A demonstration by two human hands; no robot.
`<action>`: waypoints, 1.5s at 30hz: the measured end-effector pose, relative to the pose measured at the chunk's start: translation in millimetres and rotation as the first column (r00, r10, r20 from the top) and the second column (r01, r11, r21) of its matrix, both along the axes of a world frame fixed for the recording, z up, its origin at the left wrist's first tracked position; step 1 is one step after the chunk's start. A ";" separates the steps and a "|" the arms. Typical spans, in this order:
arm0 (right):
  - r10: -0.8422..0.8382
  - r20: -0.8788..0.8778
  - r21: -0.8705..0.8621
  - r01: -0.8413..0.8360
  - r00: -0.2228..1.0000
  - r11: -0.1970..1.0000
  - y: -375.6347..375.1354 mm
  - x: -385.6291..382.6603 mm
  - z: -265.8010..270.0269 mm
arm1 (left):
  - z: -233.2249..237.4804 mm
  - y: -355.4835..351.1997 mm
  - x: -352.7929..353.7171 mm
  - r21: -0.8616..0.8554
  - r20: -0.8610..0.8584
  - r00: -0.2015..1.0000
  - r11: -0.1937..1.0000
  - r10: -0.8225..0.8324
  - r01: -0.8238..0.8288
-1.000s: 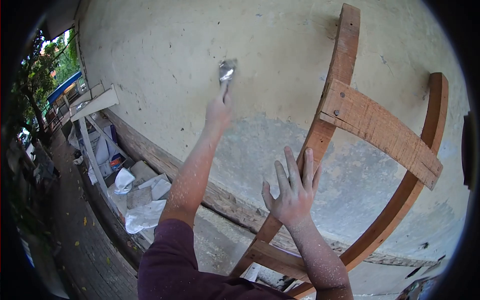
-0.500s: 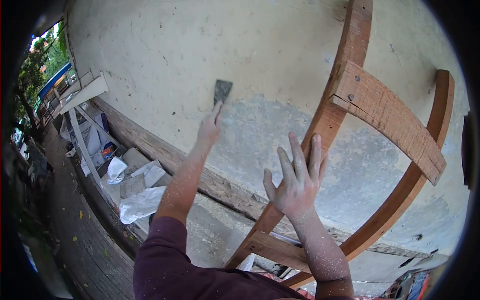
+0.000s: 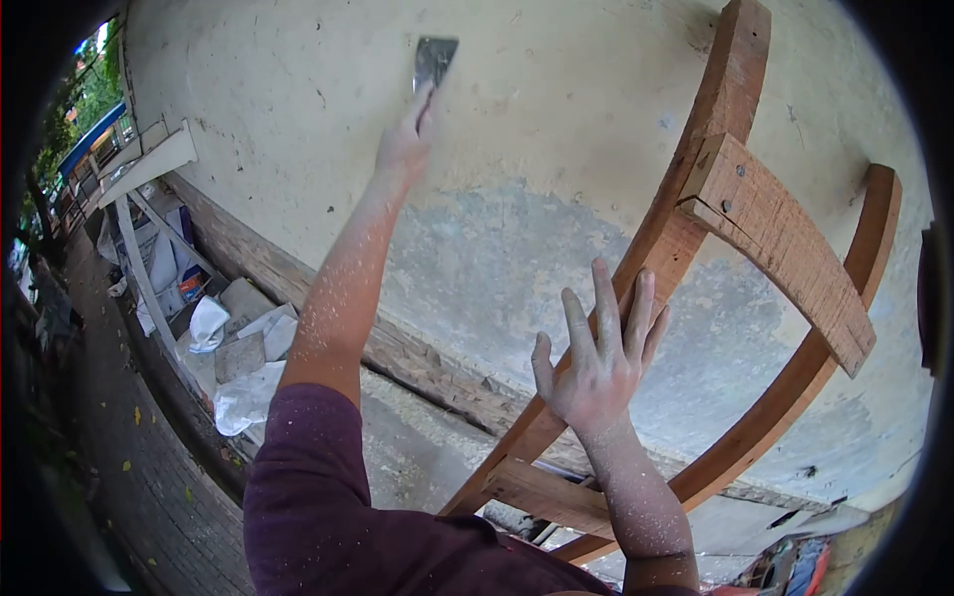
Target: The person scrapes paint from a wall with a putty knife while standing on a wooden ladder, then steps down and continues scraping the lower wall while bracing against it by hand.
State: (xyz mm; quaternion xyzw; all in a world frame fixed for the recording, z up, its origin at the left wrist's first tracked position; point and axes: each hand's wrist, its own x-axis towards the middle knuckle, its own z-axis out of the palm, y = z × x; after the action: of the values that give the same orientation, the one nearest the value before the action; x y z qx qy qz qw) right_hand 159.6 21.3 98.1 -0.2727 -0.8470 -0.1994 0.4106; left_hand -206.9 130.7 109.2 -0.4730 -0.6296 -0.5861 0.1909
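A putty knife (image 3: 434,62) with a broad metal blade is gripped in my left hand (image 3: 404,151), arm stretched up and forward. Its blade lies over the cream painted wall (image 3: 556,109), above a patch of bare grey plaster (image 3: 497,243). My right hand (image 3: 598,382) has its fingers spread, the palm over the near rail of a wooden ladder (image 3: 730,84) that leans by the wall. Pale dust and flakes cover both forearms. The knife's handle is mostly hidden inside my left fist.
Ladder rungs (image 3: 785,263) span the right side. A rough ledge (image 3: 427,372) runs along the wall's foot. White sacks and slabs (image 3: 238,358) lie at left beside a slanted wooden frame (image 3: 149,263). A paved path (image 3: 139,477) with scattered leaves runs farther left.
My left hand has moved the putty knife up the wall, away from the grey patch, and the arm is straighter. The right hand stays spread at the ladder rail; the view has shifted slightly.
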 end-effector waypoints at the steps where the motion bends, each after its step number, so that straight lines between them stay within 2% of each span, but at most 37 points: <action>1: -0.006 -0.001 0.010 0.006 1.000 1.000 0.4 -0.3 -0.1 | -43.6 -10.1 10.7 -0.059 0.041 0.999 0.998 -0.030 0.032; 3: -0.011 -0.010 0.024 0.012 1.000 1.000 1.7 -1.8 1.0 | -129.8 -24.7 17.0 -0.150 0.022 0.998 0.987 -0.057 0.059; 4: 0.002 -0.025 0.031 -0.001 1.000 1.000 1.6 -3.9 1.7 | -136.1 -31.8 15.3 -0.144 0.007 0.999 0.989 -0.044 0.044; 6: -0.027 0.000 0.023 0.027 1.000 0.999 0.2 -2.6 2.3 | -147.5 -31.9 23.2 -0.183 0.153 0.988 0.982 -0.025 0.054; 7: -0.037 0.007 0.032 0.037 0.999 0.999 0.2 -3.0 2.2 | -129.6 -21.1 16.3 -0.078 0.171 0.985 0.996 -0.032 0.046; 9: -0.050 0.030 0.034 0.049 0.998 0.998 -1.3 -2.4 1.8 | -52.2 -2.7 -4.7 0.061 0.222 0.974 0.998 -0.030 0.017; 10: -0.058 0.030 0.037 0.057 0.998 0.998 0.0 -3.5 2.6 | -11.7 3.9 -18.9 0.169 0.150 0.989 0.985 -0.006 -0.020; 12: -0.077 0.043 0.054 0.075 0.996 0.996 2.4 -5.0 3.3 | 58.8 -2.4 -41.3 0.154 0.075 0.994 0.984 0.075 -0.085; 13: -0.083 0.048 0.049 0.081 0.995 0.995 1.4 -3.8 1.8 | 69.3 -5.0 -49.1 0.123 0.050 0.993 0.986 0.107 -0.113; 14: -0.093 0.056 0.043 0.091 0.994 0.995 1.9 -2.9 2.1 | 58.8 -4.9 -51.0 0.115 0.057 0.994 0.988 0.098 -0.104; 16: -0.085 0.050 0.051 0.083 0.995 0.995 1.8 -4.1 1.8 | 27.5 -13.8 -48.1 -0.014 0.024 0.992 0.992 0.122 -0.122; 17: -0.095 0.048 0.031 0.093 0.994 0.995 1.2 -3.2 0.4 | -13.5 -12.3 -45.3 0.014 0.006 0.999 0.998 0.053 -0.053; 18: -0.081 0.048 0.036 0.080 0.996 0.996 2.1 -3.1 0.1 | -54.0 -21.9 -26.7 -0.095 0.099 0.995 0.995 -0.006 0.016; 19: -0.066 0.042 0.049 0.064 0.997 0.997 3.2 -2.6 0.7 | -112.0 -21.7 -18.7 -0.048 -0.021 0.999 0.998 -0.028 0.027; 20: -0.071 0.023 0.047 0.070 0.997 0.996 3.4 -1.9 1.3 | -161.7 -25.2 -11.1 -0.080 -0.105 0.993 0.995 -0.061 0.053; 21: -0.067 0.026 0.037 0.066 0.997 0.997 3.1 -1.8 1.4 | -197.9 -33.2 4.0 -0.193 -0.019 0.992 0.974 -0.122 0.116; 23: -0.063 0.033 0.029 0.062 0.997 0.998 1.9 -3.5 1.2 | -219.6 -36.1 34.4 -0.316 0.012 0.998 0.947 -0.064 0.064; 24: -0.058 0.030 0.032 0.057 0.998 0.998 1.9 -3.6 1.6 | -205.0 -25.8 45.2 -0.312 0.019 0.998 0.947 -0.068 0.071; 26: -0.061 0.037 0.034 0.060 0.997 0.998 1.7 -2.3 2.2 | -135.1 -6.0 58.3 -0.120 0.138 0.982 0.982 -0.132 0.149; 28: -0.054 0.029 0.030 0.053 0.998 0.998 2.8 -2.6 1.1 | -50.9 -0.1 60.4 -0.042 0.037 0.996 0.995 -0.087 0.089; 30: -0.060 0.031 0.033 0.059 0.998 0.998 4.1 -3.5 0.9 | 16.4 -10.4 59.7 -0.071 -0.030 0.999 0.997 0.025 -0.027; 32: -0.069 0.034 0.016 0.069 0.997 0.998 4.0 -2.8 0.1 | 23.5 -16.4 56.3 -0.148 -0.024 0.999 0.988 0.043 -0.046; 33: -0.047 0.027 0.022 0.046 0.999 0.999 4.5 -2.7 0.5 | 16.6 -21.4 55.1 -0.228 -0.027 0.998 0.971 0.061 -0.066; 34: -0.025 0.014 0.031 0.025 1.000 0.999 4.9 -1.9 0.4 | -15.3 -19.6 51.2 -0.205 -0.020 1.000 0.978 0.020 -0.024; 35: -0.033 0.006 0.018 0.033 0.999 0.999 5.6 -1.7 0.3 | -62.6 -13.5 45.6 -0.174 -0.022 1.000 0.985 -0.021 0.017; 37: -0.028 0.013 0.012 0.028 1.000 1.000 5.1 -0.6 -0.1 | -167.9 -25.2 54.0 -0.283 -0.023 0.998 0.957 -0.067 0.058; 38: -0.032 -0.005 0.004 0.032 0.999 0.999 4.0 0.1 -0.9 | -217.5 -32.9 60.4 -0.315 0.036 0.989 0.938 -0.142 0.147; 40: -0.017 0.007 0.016 0.017 1.000 1.000 5.0 -0.6 -0.2 | -258.6 -40.7 81.5 -0.336 0.013 0.993 0.935 -0.120 0.117; 41: -0.013 0.010 0.023 0.012 1.000 1.000 5.6 -1.6 0.5 | -245.8 -31.4 88.6 -0.328 0.015 0.993 0.938 -0.115 0.114; 43: -0.010 0.004 0.015 0.009 1.000 1.000 5.4 -0.5 -0.1 | -190.1 -8.1 100.7 -0.117 0.091 0.992 0.988 -0.093 0.103; 45: -0.002 0.012 0.015 0.002 1.000 1.000 5.6 0.3 -1.1 | -100.3 7.2 98.1 0.084 0.040 0.995 0.992 -0.095 0.091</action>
State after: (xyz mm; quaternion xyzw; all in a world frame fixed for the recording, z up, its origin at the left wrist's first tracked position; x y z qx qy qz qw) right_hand 160.0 26.9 96.9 -0.2693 -0.8476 -0.2078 0.4073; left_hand -108.8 137.9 9.0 -0.4807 -0.5864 -0.6298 0.1688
